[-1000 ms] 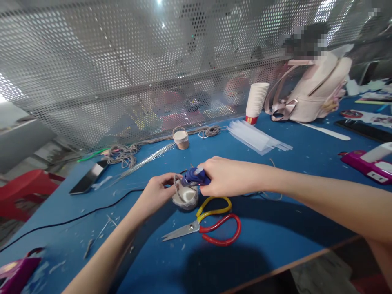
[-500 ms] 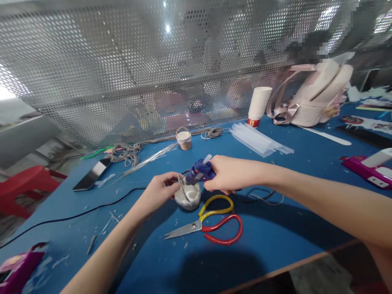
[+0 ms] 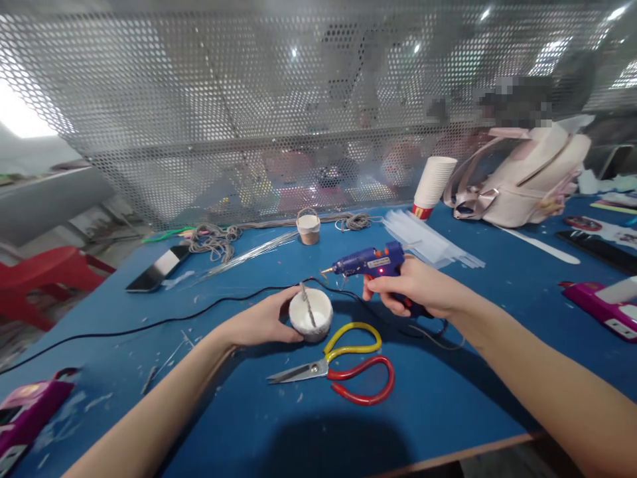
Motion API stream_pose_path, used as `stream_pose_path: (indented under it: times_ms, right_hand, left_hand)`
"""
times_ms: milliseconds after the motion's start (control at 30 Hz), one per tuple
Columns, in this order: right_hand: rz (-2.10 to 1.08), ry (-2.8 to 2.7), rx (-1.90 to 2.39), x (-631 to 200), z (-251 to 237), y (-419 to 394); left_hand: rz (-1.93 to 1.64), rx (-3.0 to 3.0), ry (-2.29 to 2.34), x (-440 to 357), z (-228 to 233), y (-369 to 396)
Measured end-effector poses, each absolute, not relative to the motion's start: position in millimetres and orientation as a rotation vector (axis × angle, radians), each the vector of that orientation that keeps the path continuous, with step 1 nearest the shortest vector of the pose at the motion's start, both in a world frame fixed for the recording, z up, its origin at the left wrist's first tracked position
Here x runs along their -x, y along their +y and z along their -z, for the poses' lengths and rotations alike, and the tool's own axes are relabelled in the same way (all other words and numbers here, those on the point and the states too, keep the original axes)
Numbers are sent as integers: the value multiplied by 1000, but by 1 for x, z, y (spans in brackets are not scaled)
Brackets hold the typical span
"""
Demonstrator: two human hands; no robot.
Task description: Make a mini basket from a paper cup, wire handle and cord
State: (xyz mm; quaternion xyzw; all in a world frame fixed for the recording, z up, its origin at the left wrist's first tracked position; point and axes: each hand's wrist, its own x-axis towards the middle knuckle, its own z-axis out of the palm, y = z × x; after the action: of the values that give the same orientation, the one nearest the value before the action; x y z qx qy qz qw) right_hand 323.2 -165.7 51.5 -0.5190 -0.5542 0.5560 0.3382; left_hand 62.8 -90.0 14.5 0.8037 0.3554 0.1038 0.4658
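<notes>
My left hand (image 3: 266, 317) is closed around the left side of a small white cup (image 3: 324, 311), with a grey twine handle (image 3: 308, 302) arching over its mouth. In my right hand (image 3: 411, 285) is a blue hot glue gun (image 3: 368, 261), its nozzle pointing left above and behind the cup; a small red light glows on its body. Scissors (image 3: 318, 368) with one yellow and one red handle lie just in front of the cup, blades to the left, touched by neither hand.
Toward the back stand a small finished-looking basket (image 3: 308, 230), stacked paper cups (image 3: 434, 186) and a pale backpack (image 3: 527, 179). Glue sticks (image 3: 430, 242), grey twine (image 3: 213, 242) and a phone (image 3: 158, 269) lie around. A black cord (image 3: 194, 315) crosses the blue table (image 3: 239, 411).
My right hand has drawn the glue gun up and right, away from the cup's rim. My left hand has shifted from the twine handle to the cup's side.
</notes>
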Motion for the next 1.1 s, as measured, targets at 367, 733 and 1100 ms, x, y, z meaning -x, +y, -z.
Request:
stream_pose_path:
  times_ms: [367, 733, 1100]
  right_hand:
    - [-1312, -1426, 1402, -305, -44, -161]
    - [-1296, -1477, 1367, -296, -43, -150]
    - [-1158, -1300, 1126, -260, -12, -128]
  left_hand:
    - [-702, -1929, 1198, -67, 18, -118]
    - [-827, -1869, 1162, -67, 21, -121]
    - [-1065, -1802, 1354, -69, 31, -123]
